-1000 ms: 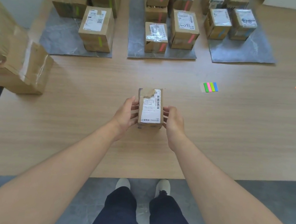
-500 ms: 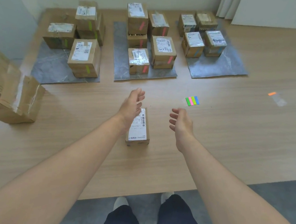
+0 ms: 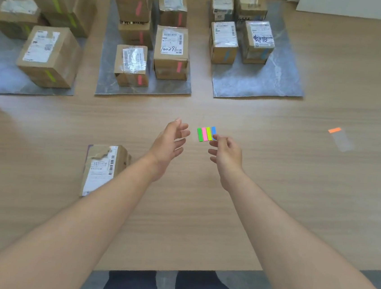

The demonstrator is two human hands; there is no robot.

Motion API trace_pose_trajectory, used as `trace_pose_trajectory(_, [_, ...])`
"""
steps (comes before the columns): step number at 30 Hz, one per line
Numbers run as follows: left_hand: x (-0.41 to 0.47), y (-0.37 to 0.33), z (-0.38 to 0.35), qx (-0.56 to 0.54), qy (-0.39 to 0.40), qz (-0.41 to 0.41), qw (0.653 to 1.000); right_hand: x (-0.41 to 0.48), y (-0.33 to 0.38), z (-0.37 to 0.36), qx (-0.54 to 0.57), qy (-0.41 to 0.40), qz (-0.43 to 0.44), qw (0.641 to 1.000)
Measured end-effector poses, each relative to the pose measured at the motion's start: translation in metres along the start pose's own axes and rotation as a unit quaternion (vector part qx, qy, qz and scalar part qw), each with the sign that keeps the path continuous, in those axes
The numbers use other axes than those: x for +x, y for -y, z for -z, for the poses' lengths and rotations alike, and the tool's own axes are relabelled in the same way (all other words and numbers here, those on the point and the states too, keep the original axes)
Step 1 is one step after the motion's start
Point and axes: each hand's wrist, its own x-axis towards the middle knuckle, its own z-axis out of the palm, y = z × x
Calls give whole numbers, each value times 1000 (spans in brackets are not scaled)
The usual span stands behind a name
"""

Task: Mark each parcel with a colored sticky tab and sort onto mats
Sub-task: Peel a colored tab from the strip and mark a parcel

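Four tabs [image 3: 206, 134] separate left hand [image 3: 169, 142] from right hand [image 3: 227, 154].

Cardboard parcel [image 3: 102, 170] — matt wood-grain table [image 3: 273, 200]

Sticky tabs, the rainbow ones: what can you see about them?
The sticky tabs are a small flat pad of four paper-like strips side by side: green, pink, yellow-green, blue. It lies slightly tilted on the wooden table. A fingertip of the right hand reaches its blue end; the left hand hovers nearby, apart.

Wooden table [image 3: 297, 191]: three grey mats [image 3: 143, 92], a loose parcel [image 3: 102, 168], colored tab pad [image 3: 206, 133], orange tab [image 3: 334, 130]
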Motion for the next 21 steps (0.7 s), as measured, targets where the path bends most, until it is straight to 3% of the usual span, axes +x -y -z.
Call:
trace_pose_trajectory(8, [37,16,-29,-43,-24,54,997,55,-7,19,-27,26,-19,999])
trace_pose_trajectory(16, [72,21,-39,-61,-34,78,995,98,-18,16,-126,51,58,989])
trace_pose_trajectory(18, [78,22,-40,-63,-36,86,994,109,-17,19,-236,69,132,960])
trace_pose_trajectory(21, [84,25,-43,-60,-28,90,994,130,-14,20,-378,115,261,881])
